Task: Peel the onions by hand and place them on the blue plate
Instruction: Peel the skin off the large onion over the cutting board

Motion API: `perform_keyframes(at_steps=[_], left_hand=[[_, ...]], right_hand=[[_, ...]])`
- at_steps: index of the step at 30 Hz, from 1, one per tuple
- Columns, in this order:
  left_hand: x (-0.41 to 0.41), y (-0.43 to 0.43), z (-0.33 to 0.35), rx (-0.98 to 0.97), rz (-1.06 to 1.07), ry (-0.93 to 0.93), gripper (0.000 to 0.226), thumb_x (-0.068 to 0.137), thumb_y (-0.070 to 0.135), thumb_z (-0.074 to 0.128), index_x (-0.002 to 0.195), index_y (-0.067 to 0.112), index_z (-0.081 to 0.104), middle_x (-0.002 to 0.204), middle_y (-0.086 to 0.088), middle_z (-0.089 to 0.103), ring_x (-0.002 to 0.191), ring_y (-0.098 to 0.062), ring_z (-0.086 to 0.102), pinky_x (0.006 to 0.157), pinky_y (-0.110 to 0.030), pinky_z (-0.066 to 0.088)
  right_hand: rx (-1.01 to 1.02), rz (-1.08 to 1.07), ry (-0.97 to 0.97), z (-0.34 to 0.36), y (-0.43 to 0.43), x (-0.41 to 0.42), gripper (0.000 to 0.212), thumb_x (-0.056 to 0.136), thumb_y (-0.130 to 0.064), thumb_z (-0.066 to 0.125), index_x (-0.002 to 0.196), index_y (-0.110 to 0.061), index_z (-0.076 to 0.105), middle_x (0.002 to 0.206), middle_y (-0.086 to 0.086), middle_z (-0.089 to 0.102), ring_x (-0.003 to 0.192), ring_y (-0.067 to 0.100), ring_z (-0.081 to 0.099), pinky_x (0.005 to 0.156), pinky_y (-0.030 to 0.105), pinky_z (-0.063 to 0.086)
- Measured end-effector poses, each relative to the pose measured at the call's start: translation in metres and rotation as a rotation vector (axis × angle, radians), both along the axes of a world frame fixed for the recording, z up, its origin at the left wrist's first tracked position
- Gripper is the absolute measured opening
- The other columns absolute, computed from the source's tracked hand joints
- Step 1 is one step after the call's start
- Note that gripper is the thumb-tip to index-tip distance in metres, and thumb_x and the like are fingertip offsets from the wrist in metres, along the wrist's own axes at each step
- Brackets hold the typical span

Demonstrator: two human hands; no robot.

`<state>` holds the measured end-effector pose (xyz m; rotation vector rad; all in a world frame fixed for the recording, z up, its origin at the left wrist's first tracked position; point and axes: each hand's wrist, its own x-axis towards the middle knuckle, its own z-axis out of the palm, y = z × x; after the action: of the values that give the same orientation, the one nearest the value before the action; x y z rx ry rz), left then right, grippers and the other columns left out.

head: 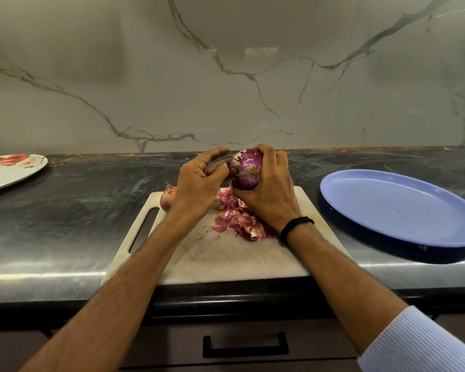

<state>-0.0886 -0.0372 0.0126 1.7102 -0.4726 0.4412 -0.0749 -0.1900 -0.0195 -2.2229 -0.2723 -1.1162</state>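
Right hand (269,194) grips purple onion (247,169) (root end toward camera) above cutting board (226,259); left hand (196,183) pinches its skin; blue plate (397,208) right.

cutting board (226,259), white plate (24,173) on dark counter (78,205)

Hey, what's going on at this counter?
A person is peeling a red onion by hand over a white cutting board. The right hand grips the onion while the left hand pinches a flake of loose skin on its side. A pile of peels lies on the board, and another onion, unpeeled, sits behind the left hand. The blue plate to the right holds no onions yet.
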Motion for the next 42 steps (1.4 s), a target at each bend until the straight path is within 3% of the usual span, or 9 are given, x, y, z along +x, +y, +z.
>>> perform_keyframes(at_steps=[2, 5, 8, 13, 19, 22, 28, 36, 42], left_hand=[[-0.0002, -0.0007, -0.0010, -0.031, -0.015, 0.017, 0.035, 0.100, 0.011, 0.061, 0.134, 0.007, 0.059, 0.059, 0.017, 0.064, 0.053, 0.006, 0.060, 0.084, -0.022, 0.059], [-0.0031, -0.0020, 0.0022, -0.051, -0.051, 0.044, 0.030, 0.095, 0.013, 0.069, 0.124, 0.010, 0.066, 0.095, 0.005, 0.075, 0.082, 0.000, 0.072, 0.080, -0.018, 0.059], [-0.0059, -0.0010, 0.0022, -0.021, -0.065, 0.067, 0.027, 0.092, 0.012, 0.071, 0.119, 0.013, 0.070, 0.104, 0.006, 0.074, 0.098, -0.004, 0.072, 0.085, -0.019, 0.058], [-0.0065, 0.0004, 0.0021, -0.039, -0.047, 0.103, 0.029, 0.094, 0.007, 0.067, 0.123, 0.006, 0.069, 0.102, -0.001, 0.074, 0.058, 0.004, 0.065, 0.059, -0.008, 0.054], [-0.0007, 0.0030, 0.0000, -0.120, 0.020, 0.124, 0.021, 0.093, 0.003, 0.067, 0.108, 0.016, 0.076, 0.089, 0.009, 0.078, 0.086, -0.010, 0.075, 0.067, -0.015, 0.058], [-0.0027, 0.0010, 0.0006, -0.152, -0.019, 0.186, 0.021, 0.094, 0.010, 0.068, 0.114, 0.008, 0.075, 0.099, -0.003, 0.077, 0.074, -0.005, 0.072, 0.052, -0.009, 0.049], [-0.0037, 0.0005, 0.0009, -0.099, -0.050, 0.157, 0.030, 0.093, 0.010, 0.069, 0.122, 0.001, 0.070, 0.107, -0.010, 0.075, 0.051, 0.004, 0.061, 0.056, -0.009, 0.051], [-0.0033, 0.0026, -0.0005, -0.038, -0.048, 0.132, 0.028, 0.095, 0.009, 0.066, 0.122, 0.001, 0.070, 0.106, -0.011, 0.075, 0.051, 0.005, 0.060, 0.055, -0.008, 0.051], [-0.0046, 0.0022, 0.0008, -0.073, -0.070, 0.145, 0.030, 0.095, 0.008, 0.065, 0.123, -0.001, 0.068, 0.109, -0.014, 0.074, 0.047, -0.005, 0.061, 0.055, -0.009, 0.050]], right_hand=[[0.002, -0.018, -0.014, 0.0002, -0.0002, 0.0009, 0.084, 0.067, -0.031, 0.090, 0.134, -0.013, 0.043, 0.119, 0.010, 0.042, 0.096, 0.015, 0.050, 0.074, 0.019, 0.049], [-0.026, -0.035, -0.028, -0.0009, -0.0018, 0.0019, 0.081, 0.068, -0.030, 0.089, 0.133, -0.012, 0.044, 0.119, 0.011, 0.043, 0.093, 0.013, 0.047, 0.069, 0.007, 0.040], [-0.078, -0.043, -0.034, -0.0016, -0.0021, 0.0020, 0.080, 0.069, -0.029, 0.089, 0.133, -0.010, 0.045, 0.120, 0.014, 0.043, 0.094, 0.013, 0.046, 0.069, 0.009, 0.037], [-0.134, -0.047, -0.060, -0.0020, -0.0004, 0.0020, 0.077, 0.071, -0.030, 0.088, 0.131, -0.011, 0.045, 0.119, 0.014, 0.043, 0.093, 0.013, 0.045, 0.071, 0.017, 0.044], [-0.087, -0.020, -0.084, -0.0024, 0.0016, 0.0004, 0.082, 0.067, -0.027, 0.091, 0.130, -0.017, 0.039, 0.119, 0.014, 0.044, 0.094, 0.014, 0.047, 0.070, 0.010, 0.039], [-0.089, -0.029, -0.067, -0.0024, 0.0005, 0.0008, 0.082, 0.067, -0.027, 0.091, 0.130, -0.016, 0.040, 0.119, 0.013, 0.043, 0.093, 0.014, 0.048, 0.072, 0.016, 0.045], [-0.116, -0.024, -0.037, -0.0020, -0.0011, 0.0014, 0.077, 0.070, -0.028, 0.089, 0.131, -0.009, 0.046, 0.118, 0.014, 0.043, 0.093, 0.014, 0.045, 0.071, 0.016, 0.042], [-0.119, -0.009, -0.035, -0.0027, -0.0018, 0.0013, 0.077, 0.069, -0.030, 0.089, 0.130, -0.012, 0.045, 0.118, 0.012, 0.043, 0.094, 0.014, 0.047, 0.071, 0.016, 0.044], [-0.074, -0.004, -0.028, -0.0022, -0.0026, 0.0015, 0.081, 0.067, -0.031, 0.090, 0.131, -0.014, 0.044, 0.118, 0.010, 0.042, 0.093, 0.014, 0.048, 0.069, 0.005, 0.035]])
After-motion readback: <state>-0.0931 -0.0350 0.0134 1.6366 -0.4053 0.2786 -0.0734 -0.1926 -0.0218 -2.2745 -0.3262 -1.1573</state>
